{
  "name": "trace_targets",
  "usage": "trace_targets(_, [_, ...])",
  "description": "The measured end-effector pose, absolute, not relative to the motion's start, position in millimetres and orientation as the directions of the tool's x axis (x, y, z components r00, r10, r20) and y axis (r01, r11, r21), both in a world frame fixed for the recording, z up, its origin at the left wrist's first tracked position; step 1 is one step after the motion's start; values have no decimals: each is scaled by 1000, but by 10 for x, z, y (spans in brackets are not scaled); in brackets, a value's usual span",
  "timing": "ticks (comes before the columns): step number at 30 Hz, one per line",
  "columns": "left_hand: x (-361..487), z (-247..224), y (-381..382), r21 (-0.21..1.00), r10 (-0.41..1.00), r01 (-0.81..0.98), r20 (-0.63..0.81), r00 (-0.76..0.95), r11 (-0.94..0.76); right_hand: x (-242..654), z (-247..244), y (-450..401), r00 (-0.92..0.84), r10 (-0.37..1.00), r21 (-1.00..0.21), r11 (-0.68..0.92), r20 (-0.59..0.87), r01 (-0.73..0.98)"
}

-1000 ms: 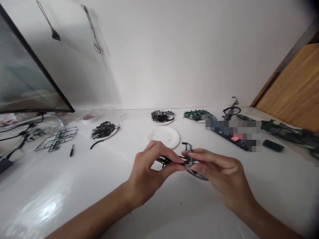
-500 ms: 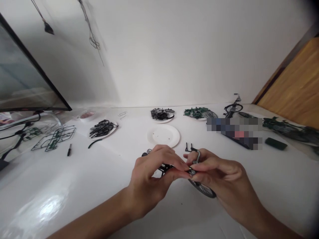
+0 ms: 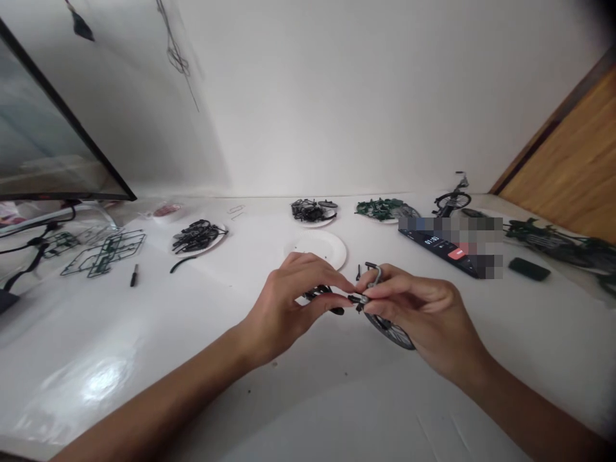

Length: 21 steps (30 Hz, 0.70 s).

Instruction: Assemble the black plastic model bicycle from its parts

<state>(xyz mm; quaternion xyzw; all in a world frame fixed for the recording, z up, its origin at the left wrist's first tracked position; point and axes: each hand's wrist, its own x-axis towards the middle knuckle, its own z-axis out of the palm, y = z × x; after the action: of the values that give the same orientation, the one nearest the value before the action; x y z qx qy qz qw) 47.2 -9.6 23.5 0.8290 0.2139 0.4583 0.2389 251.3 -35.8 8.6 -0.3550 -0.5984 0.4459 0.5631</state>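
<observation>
My left hand (image 3: 286,309) and my right hand (image 3: 421,314) meet over the white table (image 3: 192,359), holding a small black model bicycle (image 3: 359,299) between their fingertips. The left fingers pinch its dark frame tubes (image 3: 322,293), and the right fingers grip near its grey metal fork or handlebar piece (image 3: 374,273). A spoked wheel (image 3: 389,332) shows below my right hand. My fingers hide much of the central join.
Paper plates of black parts (image 3: 219,244) and green parts (image 3: 380,208) lie behind, beside a white paper plate (image 3: 320,247). A finished model bicycle (image 3: 451,202), a pixelated phone (image 3: 445,247), green sprues (image 3: 103,253), a small screwdriver (image 3: 133,274) and a monitor (image 3: 48,128) surround them.
The hands and model sit higher in the picture as the view tilts. The model has turned slightly, with the grey piece now leaning right, and the fingers are closer together on it.
</observation>
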Motion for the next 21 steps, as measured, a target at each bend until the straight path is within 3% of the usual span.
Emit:
trace_targets(2, [474,208,-61,545,548,170,670,501,-821,2505,77,-324,-128,925,-933,349,357,-86])
trace_targets(8, [490,166,-22,602,584,121,676,450,-789,2494,63,-265,-176,924,-939,327,341,-105])
trace_targets(13, [515,172,-2,484,475,110,748,464,-868,2495,37,-234,-188,913,-932,355,363,-80])
trace_targets(18, [391,321,89,368,422,221,667,613,-903,2511,35,-196,-197,904,-924,382,378,-21])
trace_targets(21, [107,555,161,380,440,223,734,518,-898,2542,44,-200,-203,904,-921,389,377,20])
